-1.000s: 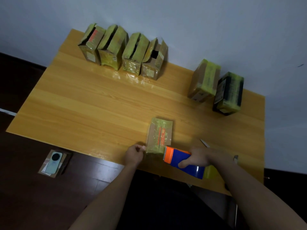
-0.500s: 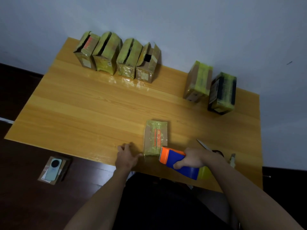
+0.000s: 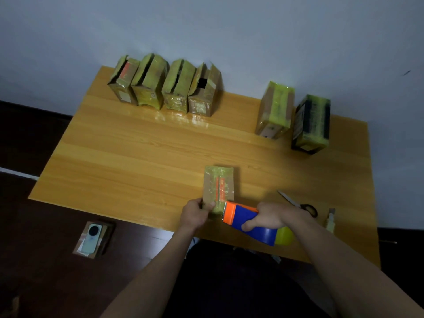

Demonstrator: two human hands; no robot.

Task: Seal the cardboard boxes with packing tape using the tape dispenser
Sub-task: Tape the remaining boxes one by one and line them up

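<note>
Low in the frame's centre, the left hand (image 3: 194, 214) grips the near left corner of a taped cardboard box (image 3: 219, 183) on the wooden table (image 3: 142, 157), while the right hand (image 3: 270, 218) clasps the orange-and-blue tape dispenser (image 3: 245, 222) touching the box's near edge.

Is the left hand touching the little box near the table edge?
Touching. The head view shows the left hand gripping the near end of the box, thumb on top.

Wooden table (image 3: 142, 157) against pale wall (image 3: 229, 31); dark floor (image 3: 34, 260); dim light
</note>
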